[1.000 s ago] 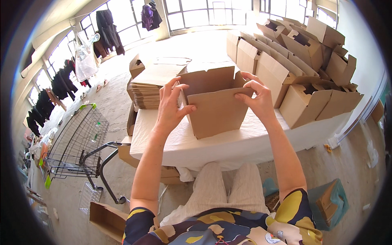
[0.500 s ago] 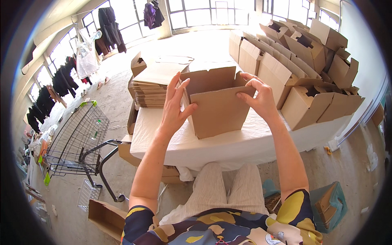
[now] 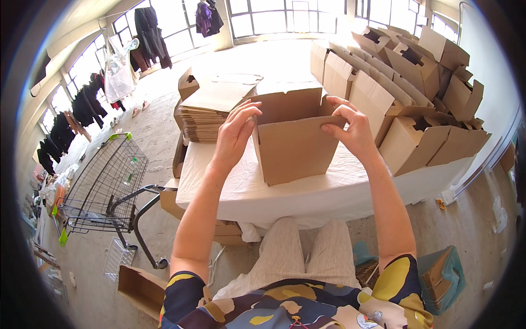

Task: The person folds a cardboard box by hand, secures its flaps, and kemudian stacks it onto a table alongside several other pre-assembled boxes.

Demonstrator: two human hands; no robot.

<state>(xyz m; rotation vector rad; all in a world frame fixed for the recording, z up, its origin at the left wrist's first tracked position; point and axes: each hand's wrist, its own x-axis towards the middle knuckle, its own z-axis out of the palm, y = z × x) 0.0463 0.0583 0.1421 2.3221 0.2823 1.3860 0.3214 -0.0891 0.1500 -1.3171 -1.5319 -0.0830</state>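
Note:
An open-topped brown cardboard box (image 3: 296, 153) stands upright on the white-covered table (image 3: 219, 189) in front of me. My right hand (image 3: 355, 130) grips its right rim, thumb on the near panel and fingers curled over the edge. At the left rim, my left hand (image 3: 235, 134) has its fingers and thumb drawn together on the cardboard edge; part of that contact is hidden. Just beyond my left hand lies a stack of flat folded cartons (image 3: 211, 115).
Several opened-out boxes (image 3: 408, 82) are piled along the table's right side. To the left stands a wire shopping cart (image 3: 104, 186). On the floor are an open carton (image 3: 139, 290) at lower left and a teal bag (image 3: 441, 279) at lower right. Dark clothes (image 3: 150, 35) hang behind.
My left hand's fingers have gone from spread to drawn together at the box's left rim. My right hand keeps its grip. The box has barely shifted in view.

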